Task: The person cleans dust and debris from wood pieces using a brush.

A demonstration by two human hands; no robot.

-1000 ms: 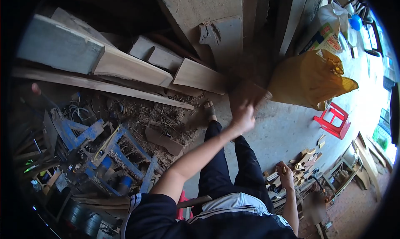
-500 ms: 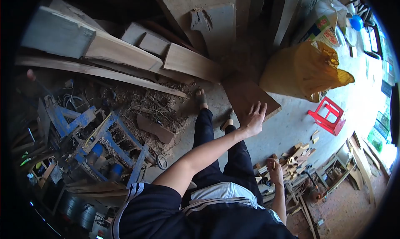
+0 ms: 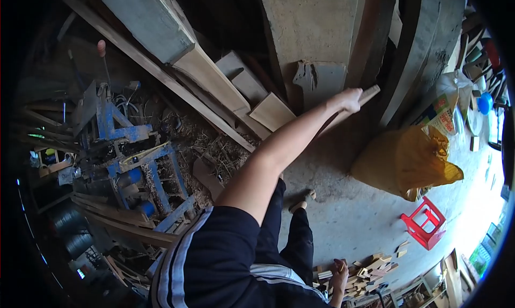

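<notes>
Concrete floor (image 3: 343, 211) is spreading under a cluttered wood workshop, with planks stacked against a grey pillar (image 3: 311, 29). From the hands outward: the left hand (image 3: 350, 100) is reaching far forward and up, arm fully extended, fingers closing around one end of a flat board (image 3: 348, 110) that is leaning in the dark gap beside the pillar; the board's pale end is poking out just past the knuckles. The right hand (image 3: 339, 269) is hanging low by the hip, curled around something small, though I cannot tell what it is pinching; it is sitting just above a heap of offcuts (image 3: 365, 273). Legs in dark trousers are standing between a straw pile (image 3: 214, 147) and the open floor, one sandalled foot (image 3: 301, 199) lifting at the heel. A yellow sack (image 3: 402, 160) is slumping near the board, with a red stool (image 3: 424, 223) further right and a blue metal frame (image 3: 139, 163) well off to the left. Judging the risk: with the arm this stretched and the grip only at the board's end, the board could be twisting out of the fingers or dragging neighbouring planks (image 3: 225, 88) down, and the body leaning forward on a lifted heel could be losing balance over the loose straw.
</notes>
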